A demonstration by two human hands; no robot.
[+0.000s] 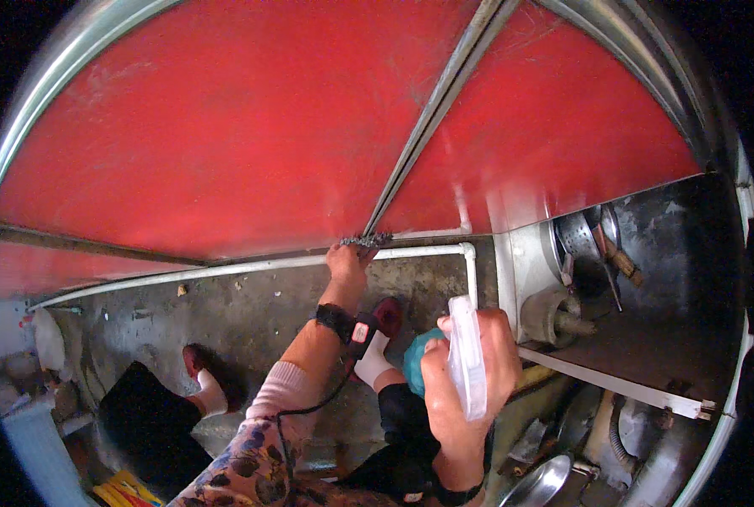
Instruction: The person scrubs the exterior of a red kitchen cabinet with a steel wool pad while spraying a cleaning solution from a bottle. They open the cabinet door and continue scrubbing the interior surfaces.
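My left hand (346,266) grips a grey scouring pad (369,239), pressed to the lower end of a metal strip (437,104). That strip divides a large red panel (225,133) from a smaller red panel (561,120) on its right. In my right hand (499,364) is a spray bottle with a white trigger head (467,361) and a teal body (415,364). It is held below and to the right of the pad, apart from the panels. My fingers hide part of the pad and of the bottle.
A white pipe (275,268) runs along the base of the panels and bends at the right. On a shelf at right are a perforated metal utensil (577,237) and a stone mortar (542,317). Lower down lies a metal bowl (545,478). My shoes rest on the concrete floor (275,310).
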